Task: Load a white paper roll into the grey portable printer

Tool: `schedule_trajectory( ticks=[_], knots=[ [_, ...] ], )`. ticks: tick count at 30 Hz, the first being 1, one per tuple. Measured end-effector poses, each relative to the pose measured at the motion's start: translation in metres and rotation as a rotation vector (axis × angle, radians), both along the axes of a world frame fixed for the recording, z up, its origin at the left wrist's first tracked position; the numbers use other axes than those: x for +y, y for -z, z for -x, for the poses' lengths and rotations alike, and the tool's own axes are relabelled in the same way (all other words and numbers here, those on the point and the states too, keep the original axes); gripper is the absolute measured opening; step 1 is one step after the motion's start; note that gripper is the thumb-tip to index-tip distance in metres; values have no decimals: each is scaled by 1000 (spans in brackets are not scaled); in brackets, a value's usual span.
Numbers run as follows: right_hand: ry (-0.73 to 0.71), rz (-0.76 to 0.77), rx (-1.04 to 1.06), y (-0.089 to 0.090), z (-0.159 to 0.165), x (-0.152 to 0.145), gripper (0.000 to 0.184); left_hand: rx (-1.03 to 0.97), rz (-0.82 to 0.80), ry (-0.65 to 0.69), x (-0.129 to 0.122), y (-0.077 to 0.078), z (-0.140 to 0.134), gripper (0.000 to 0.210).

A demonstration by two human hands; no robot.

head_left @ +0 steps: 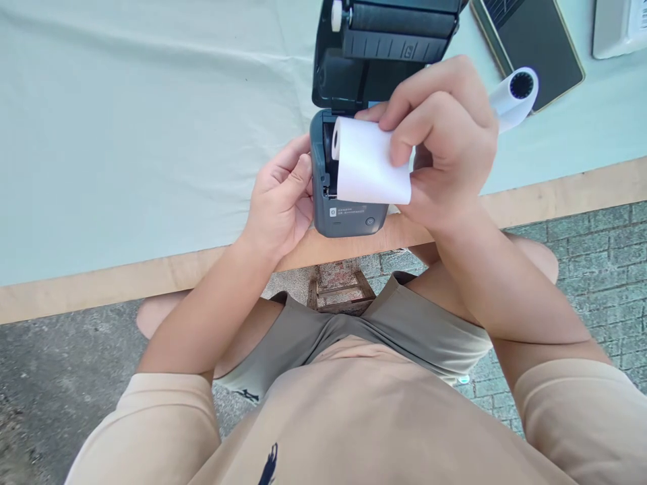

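A dark grey portable receipt printer (348, 222) is at the table's front edge, its lid (338, 74) swung up and away from me. My left hand (286, 195) grips the printer's left side, thumb bent against the casing. A white paper roll (366, 158) sits at the mouth of the printer's compartment, with its loose end hanging over the front rim. My right hand (445, 141) is closed on the roll's right side, fingers on top; its thumb is mostly hidden behind the paper. Whether the roll rests on the compartment floor cannot be seen.
Behind my right hand lies a second white paper roll (505, 104) with a dark core. Beyond it is a dark flat device (540, 54), and a white object (619, 30) is at the top right corner. A pale cloth covers the wooden-edged table (151, 273).
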State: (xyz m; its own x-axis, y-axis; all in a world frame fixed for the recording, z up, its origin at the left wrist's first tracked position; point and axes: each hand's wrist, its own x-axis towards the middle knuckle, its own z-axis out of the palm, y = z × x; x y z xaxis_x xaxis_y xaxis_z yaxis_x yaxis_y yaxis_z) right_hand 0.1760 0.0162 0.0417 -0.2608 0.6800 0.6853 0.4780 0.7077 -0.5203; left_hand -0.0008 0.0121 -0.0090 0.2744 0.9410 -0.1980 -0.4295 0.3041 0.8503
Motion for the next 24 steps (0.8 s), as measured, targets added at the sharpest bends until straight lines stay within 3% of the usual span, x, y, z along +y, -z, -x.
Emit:
schedule_trajectory(
  ticks=[10, 14, 18, 24],
  knots=[
    [11, 50, -253, 9, -10, 2, 19, 6, 52, 13, -1, -7, -1, 23],
    [-17, -81, -323, 7, -13, -2, 7, 14, 0, 10, 0, -1, -1, 23],
    [-31, -195, -297, 10, -14, -14, 7, 24, -65, 10, 0, 4, -2, 26],
    [-15, -209, -346, 25, -18, -29, 3, 45, -34, 43, 1, -2, -1, 29]
  ],
)
